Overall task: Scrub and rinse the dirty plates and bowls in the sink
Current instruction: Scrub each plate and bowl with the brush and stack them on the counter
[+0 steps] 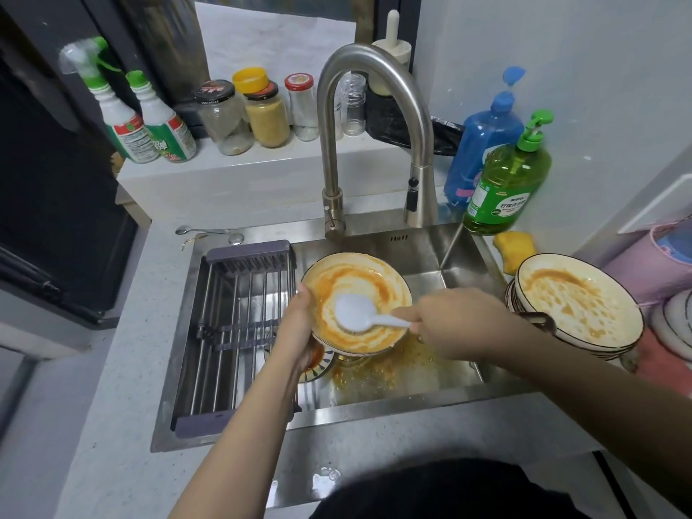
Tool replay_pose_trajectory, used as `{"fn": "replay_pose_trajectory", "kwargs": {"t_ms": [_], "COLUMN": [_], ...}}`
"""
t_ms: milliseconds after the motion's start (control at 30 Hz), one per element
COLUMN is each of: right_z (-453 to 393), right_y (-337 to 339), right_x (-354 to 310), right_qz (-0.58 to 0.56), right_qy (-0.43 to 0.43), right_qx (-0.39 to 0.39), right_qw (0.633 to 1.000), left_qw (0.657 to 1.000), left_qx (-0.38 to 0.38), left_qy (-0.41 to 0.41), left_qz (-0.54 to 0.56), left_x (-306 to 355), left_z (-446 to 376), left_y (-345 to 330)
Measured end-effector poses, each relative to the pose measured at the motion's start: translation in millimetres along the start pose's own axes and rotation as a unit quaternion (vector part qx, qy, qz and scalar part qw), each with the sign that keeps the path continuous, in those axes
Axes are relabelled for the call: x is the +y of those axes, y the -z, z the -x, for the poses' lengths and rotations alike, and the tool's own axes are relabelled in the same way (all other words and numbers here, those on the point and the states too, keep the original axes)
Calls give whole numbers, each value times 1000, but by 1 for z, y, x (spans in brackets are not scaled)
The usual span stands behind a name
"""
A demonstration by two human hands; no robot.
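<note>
Taking the sink (430, 400) as landmark: its left part is filled by a drying rack (232, 331), and its middle by a tilted dirty plate (355, 301) held between both hands. The basin floor at its front right lies bare but for orange slop. Above its rear edge arches the faucet (374, 118), its spray head hanging over the back right corner. Right of the sink a stack of dirty plates (576, 309) crowds the bench (112, 425); behind that stand a green soap bottle (505, 181) and a yellow sponge (515, 250).

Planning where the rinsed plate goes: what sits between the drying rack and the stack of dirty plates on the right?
In the head view, the plate being scrubbed, held by the left hand, with the right hand working a white brush on it.
</note>
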State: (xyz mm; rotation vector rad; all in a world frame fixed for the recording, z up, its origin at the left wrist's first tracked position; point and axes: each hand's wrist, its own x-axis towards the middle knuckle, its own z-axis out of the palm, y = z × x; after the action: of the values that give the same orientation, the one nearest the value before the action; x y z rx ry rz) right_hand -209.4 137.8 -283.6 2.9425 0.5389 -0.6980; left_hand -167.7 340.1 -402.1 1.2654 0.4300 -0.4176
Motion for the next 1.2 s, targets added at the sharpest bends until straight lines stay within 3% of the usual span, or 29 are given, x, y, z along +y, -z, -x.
{"fn": "replay_pose_trajectory", "kwargs": {"t_ms": [67, 167, 233, 333, 433, 567, 733, 834, 934, 1000, 1100, 1200], "right_z": [-8, -24, -18, -1, -2, -22, 3, -3, -20, -13, 7, 4], "right_y": [-4, -10, -8, -9, -12, -16, -12, -12, -16, -13, -9, -12], "right_x": [-8, 4, 17, 14, -1, 11, 13, -4, 4, 15, 11, -7], "right_qz": [-26, -25, -6, -13, -47, -56, -21, -47, -57, -19, -13, -27], "right_qy": [11, -60, -78, -37, 7, -60, -22, 12, -53, -70, -30, 15], "right_qx": [27, 64, 34, -22, 3, 37, -44, -7, 44, 37, -2, 14], "right_qw": [999, 996, 996, 999, 999, 996, 999, 999, 996, 997, 999, 999], "left_qw": [1000, 1000, 1000, 999, 998, 998, 1000, 999, 999, 1000, 1000, 999], "left_qx": [4, -12, -23, -18, -11, -29, -7, -5, -31, -27, 0, 19], "left_qy": [13, 13, -2, -17, -1, 5, -1, 2, -3, -5, -9, 5], "left_qz": [-15, -17, -9, -30, -61, -55, -29, -38, -12, 4, 9, -30], "left_x": [-4, -5, -4, -4, -9, -13, -8, -8, -9, -5, -2, -2], "left_z": [-3, 1, 1, 0, -3, -2, -2, 0, 2, 1, -6, -2], "left_y": [-5, -8, -3, 3, -3, -6, 2, -6, -8, -4, 2, -6]}}
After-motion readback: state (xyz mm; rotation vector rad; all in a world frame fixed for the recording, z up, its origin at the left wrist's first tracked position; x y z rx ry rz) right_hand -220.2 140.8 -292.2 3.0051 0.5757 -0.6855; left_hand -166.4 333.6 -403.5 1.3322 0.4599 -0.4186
